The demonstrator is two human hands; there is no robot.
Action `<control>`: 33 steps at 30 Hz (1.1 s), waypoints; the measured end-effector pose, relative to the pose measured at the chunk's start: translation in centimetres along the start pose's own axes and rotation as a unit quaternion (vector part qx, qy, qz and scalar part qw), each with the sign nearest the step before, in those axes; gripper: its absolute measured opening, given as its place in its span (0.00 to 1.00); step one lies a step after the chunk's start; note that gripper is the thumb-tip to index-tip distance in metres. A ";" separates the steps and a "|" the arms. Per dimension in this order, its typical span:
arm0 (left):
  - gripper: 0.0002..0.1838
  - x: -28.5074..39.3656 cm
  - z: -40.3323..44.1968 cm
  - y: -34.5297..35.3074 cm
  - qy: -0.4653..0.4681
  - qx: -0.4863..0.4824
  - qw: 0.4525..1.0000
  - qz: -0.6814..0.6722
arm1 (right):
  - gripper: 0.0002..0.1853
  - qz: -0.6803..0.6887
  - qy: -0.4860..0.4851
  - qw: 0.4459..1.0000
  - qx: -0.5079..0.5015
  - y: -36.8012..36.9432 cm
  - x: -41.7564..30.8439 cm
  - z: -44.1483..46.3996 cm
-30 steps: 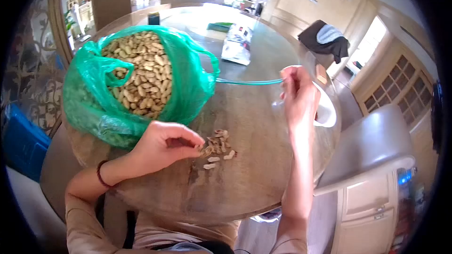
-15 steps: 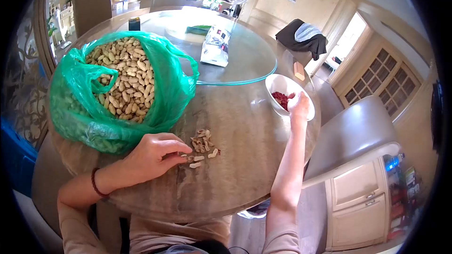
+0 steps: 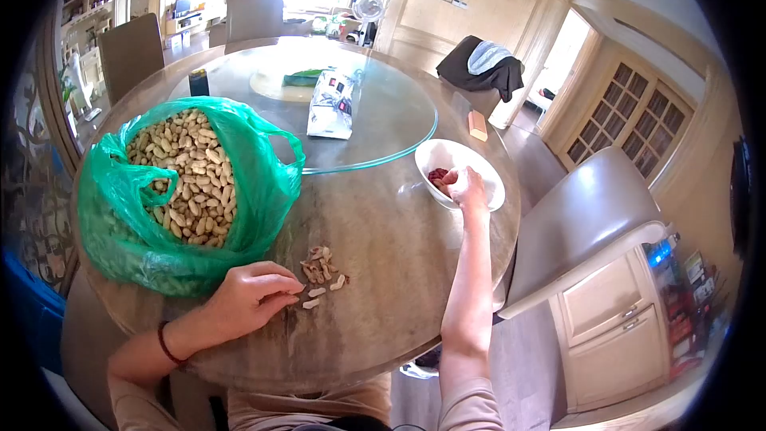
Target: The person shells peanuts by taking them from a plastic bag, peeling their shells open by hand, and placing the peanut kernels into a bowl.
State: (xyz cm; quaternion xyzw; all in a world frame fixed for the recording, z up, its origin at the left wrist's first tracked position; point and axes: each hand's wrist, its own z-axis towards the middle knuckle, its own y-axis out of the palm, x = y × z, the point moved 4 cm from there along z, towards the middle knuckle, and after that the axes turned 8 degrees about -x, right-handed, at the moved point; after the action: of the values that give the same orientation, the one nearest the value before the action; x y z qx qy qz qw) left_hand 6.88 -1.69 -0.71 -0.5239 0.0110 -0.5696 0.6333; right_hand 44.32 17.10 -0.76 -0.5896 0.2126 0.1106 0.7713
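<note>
My left hand (image 3: 251, 303) rests on the table beside a small heap of empty peanut shells (image 3: 319, 265), thumb and fingers drawn together. Whatever lies between those fingertips is too small to make out. Loose shell halves (image 3: 316, 292) lie just past them. My right hand (image 3: 467, 188) reaches into a white bowl (image 3: 488, 178), fingers curled in over its inside. Red-skinned shelled peanuts (image 3: 437, 177) lie in the bowl, partly hidden by that hand. Left of centre stands a green plastic bag (image 3: 263, 191), open at the top and full of unshelled peanuts (image 3: 195, 183).
A glass turntable (image 3: 391, 124) carries a white-and-silver packet (image 3: 332, 108) and a green item (image 3: 303, 77). An orange-brown block (image 3: 477, 125) sits near the bowl. A dark jar (image 3: 199, 83) stands behind the bag. A grey chair (image 3: 586, 219) borders the table's right side.
The view has shifted, so the table sits lower and farther left. My left fingertips have drawn back slightly from the shell pieces. My right hand stays at the bowl, its fingers more curled.
</note>
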 end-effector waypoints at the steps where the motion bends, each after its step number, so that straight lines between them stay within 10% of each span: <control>1: 0.08 0.0 0.0 0.0 0.000 -0.001 1.000 0.001 | 0.07 0.027 -0.023 0.999 0.005 -0.2 -0.3 -0.1; 7: 0.08 0.0 0.0 -0.5 -0.006 0.033 0.999 -0.012 | 0.08 0.224 -0.116 0.968 0.012 -2.0 -4.9 -1.5; 15: 0.13 -0.4 0.0 -1.2 -0.083 0.062 0.994 -0.031 | 0.08 0.440 -0.268 0.736 -0.438 2.3 -17.1 -10.4; 21: 0.11 -2.6 0.2 -0.4 -0.136 0.159 0.929 -0.307 | 0.06 0.329 -0.307 0.763 -0.464 4.4 -20.1 -14.4; 33: 0.07 -3.3 0.3 -0.8 -0.189 0.117 0.880 -0.420 | 0.08 0.411 -0.211 0.703 -0.541 5.4 -19.6 -14.2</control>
State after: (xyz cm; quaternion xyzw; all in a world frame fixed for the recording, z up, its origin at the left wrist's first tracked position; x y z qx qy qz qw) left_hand 5.32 1.07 -1.95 -0.4990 -0.3967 -0.6693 0.3816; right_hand 21.87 6.60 0.57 -0.7211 0.1691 0.6339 0.2227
